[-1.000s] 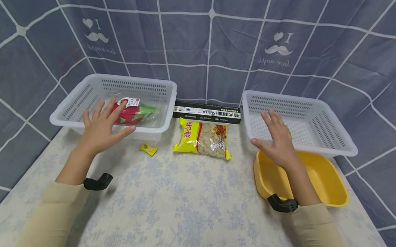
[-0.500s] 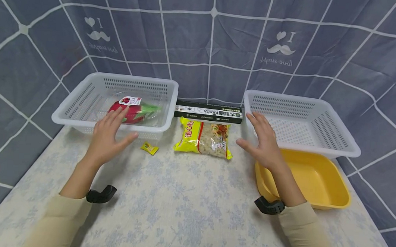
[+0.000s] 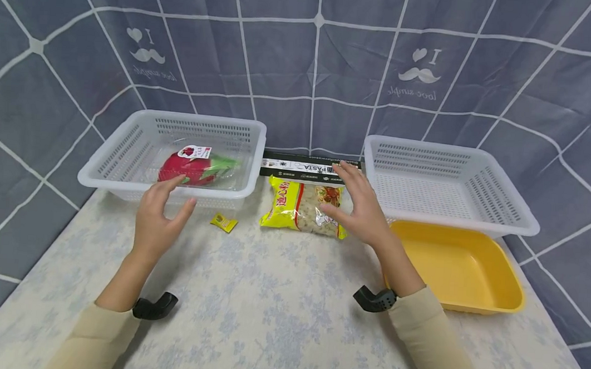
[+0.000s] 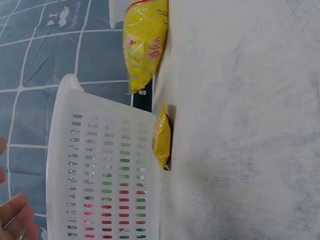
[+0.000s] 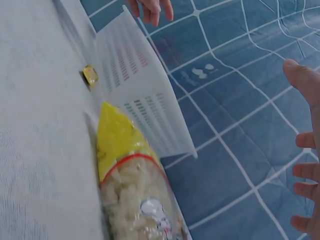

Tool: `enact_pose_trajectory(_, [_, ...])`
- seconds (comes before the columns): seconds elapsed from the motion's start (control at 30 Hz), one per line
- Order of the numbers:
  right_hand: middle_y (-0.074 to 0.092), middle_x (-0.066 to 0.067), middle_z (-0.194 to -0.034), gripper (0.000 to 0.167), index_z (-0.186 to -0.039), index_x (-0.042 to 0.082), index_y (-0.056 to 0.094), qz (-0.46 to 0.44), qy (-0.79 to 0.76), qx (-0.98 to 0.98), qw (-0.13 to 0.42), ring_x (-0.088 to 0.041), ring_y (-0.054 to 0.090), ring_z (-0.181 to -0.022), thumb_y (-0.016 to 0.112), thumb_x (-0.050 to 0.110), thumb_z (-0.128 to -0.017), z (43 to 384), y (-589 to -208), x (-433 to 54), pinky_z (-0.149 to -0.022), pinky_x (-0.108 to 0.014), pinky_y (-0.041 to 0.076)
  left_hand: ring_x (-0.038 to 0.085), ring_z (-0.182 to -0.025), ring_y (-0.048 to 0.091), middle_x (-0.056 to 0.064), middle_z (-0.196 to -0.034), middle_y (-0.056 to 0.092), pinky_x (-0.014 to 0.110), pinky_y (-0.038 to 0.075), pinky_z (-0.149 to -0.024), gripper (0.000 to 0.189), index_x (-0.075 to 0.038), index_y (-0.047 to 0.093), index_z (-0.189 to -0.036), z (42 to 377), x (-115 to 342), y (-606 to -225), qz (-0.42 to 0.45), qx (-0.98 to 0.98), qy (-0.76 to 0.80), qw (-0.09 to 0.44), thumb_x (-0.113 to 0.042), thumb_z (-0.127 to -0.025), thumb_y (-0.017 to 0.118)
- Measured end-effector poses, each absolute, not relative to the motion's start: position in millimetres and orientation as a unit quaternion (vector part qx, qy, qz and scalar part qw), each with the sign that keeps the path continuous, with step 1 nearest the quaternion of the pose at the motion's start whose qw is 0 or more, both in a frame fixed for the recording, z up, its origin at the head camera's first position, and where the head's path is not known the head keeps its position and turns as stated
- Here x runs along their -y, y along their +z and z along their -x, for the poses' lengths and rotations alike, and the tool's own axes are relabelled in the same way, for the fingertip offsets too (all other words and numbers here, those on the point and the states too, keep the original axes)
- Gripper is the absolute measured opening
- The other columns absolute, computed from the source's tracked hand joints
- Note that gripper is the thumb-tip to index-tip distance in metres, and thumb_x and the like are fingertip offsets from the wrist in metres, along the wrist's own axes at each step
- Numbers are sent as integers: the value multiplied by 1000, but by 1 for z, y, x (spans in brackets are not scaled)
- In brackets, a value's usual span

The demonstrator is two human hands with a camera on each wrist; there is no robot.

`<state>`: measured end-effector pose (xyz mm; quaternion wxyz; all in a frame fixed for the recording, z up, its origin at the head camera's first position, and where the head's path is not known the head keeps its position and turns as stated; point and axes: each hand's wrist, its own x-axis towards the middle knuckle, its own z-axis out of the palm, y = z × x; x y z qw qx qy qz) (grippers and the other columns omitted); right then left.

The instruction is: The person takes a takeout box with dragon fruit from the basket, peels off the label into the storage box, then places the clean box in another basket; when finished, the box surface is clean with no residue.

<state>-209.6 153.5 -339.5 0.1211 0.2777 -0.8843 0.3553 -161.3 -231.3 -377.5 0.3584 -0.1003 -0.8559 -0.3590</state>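
Note:
My left hand (image 3: 158, 219) hovers before the left white basket (image 3: 252, 176), thumb spread from the fingers and nothing held. In that basket lies a red dragon fruit (image 3: 173, 168) with green leaf tips, in clear packaging with a white label. Right of this hand, a small yellow wrapped packet (image 3: 223, 222) lies on the table. My right hand (image 3: 359, 213), fingers spread and holding nothing, overlaps the right end of a yellow and clear bag of pasta (image 3: 286, 206) in the head view. The right wrist view shows the pasta bag (image 5: 132, 195) below and left of the fingers.
Behind the pasta bag, a black pasta box (image 3: 288, 172) lies along the curtain (image 3: 277, 55). A second white basket (image 3: 511, 226) stands at the back right, with a yellow basin (image 3: 470, 302) in front of it. A pale floral cloth (image 3: 268, 317) covers the table.
My right hand has moved left, from over the right basket and yellow basin to the pasta bag. The left hand has drawn back toward me and slightly right, away from above the dragon fruit.

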Motion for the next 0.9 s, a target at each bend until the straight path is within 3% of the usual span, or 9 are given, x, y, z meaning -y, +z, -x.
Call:
enact_pose_trajectory(0.23, [29, -9, -156, 98, -151, 13, 37, -306, 352, 876, 122, -30, 22, -144, 36, 84, -82, 217, -337, -127, -110, -64, 19, 39, -100, 53, 26, -109, 60, 41, 38, -79, 43, 1, 61, -124, 161, 238, -386, 62, 854, -363, 368, -6, -83, 72])
enact_pose_trajectory(0.3, [30, -8, -156, 96, -149, 13, 38, -309, 351, 876, 117, -30, 23, -143, 38, 82, -83, 218, -337, -123, -110, -63, 20, 40, -98, 53, 26, -108, 60, 38, 39, -77, 43, 2, 61, -123, 162, 238, -389, 49, 853, -364, 371, -6, -83, 73])
enact_pose_trajectory(0.4, [31, -8, -155, 90, -148, 13, 40, -311, 354, 876, 106, -29, 23, -143, 44, 76, -86, 219, -338, -119, -110, -62, 21, 39, -95, 55, 27, -107, 57, 24, 40, -77, 43, 2, 61, -123, 162, 238, -392, 19, 847, -371, 379, -6, -83, 73])
enact_pose_trajectory(0.53, [32, -10, -155, 92, -147, 10, 41, -316, 359, 872, 99, -30, 23, -143, 43, 78, -85, 222, -343, -116, -110, -61, 21, 36, -89, 55, 27, -101, 56, 11, 36, -72, 42, 2, 60, -124, 163, 237, -396, -12, 836, -388, 388, -7, -85, 72])
enact_pose_trajectory(0.77, [32, -9, -155, 94, -147, 11, 41, -318, 377, 867, 77, -30, 23, -143, 41, 80, -84, 231, -350, -106, -110, -60, 23, 31, -87, 54, 26, -99, 56, 23, 42, -67, 44, 1, 57, -128, 166, 238, -402, -32, 832, -408, 375, -8, -87, 71])
enact_pose_trajectory(0.9, [31, -9, -155, 91, -148, 13, 40, -311, 380, 869, 55, -27, 23, -144, 46, 77, -85, 236, -353, -98, -110, -59, 24, 22, -86, 53, 23, -98, 57, 14, 40, -67, 47, 4, 54, -129, 167, 237, -403, -47, 829, -422, 363, -9, -87, 72])
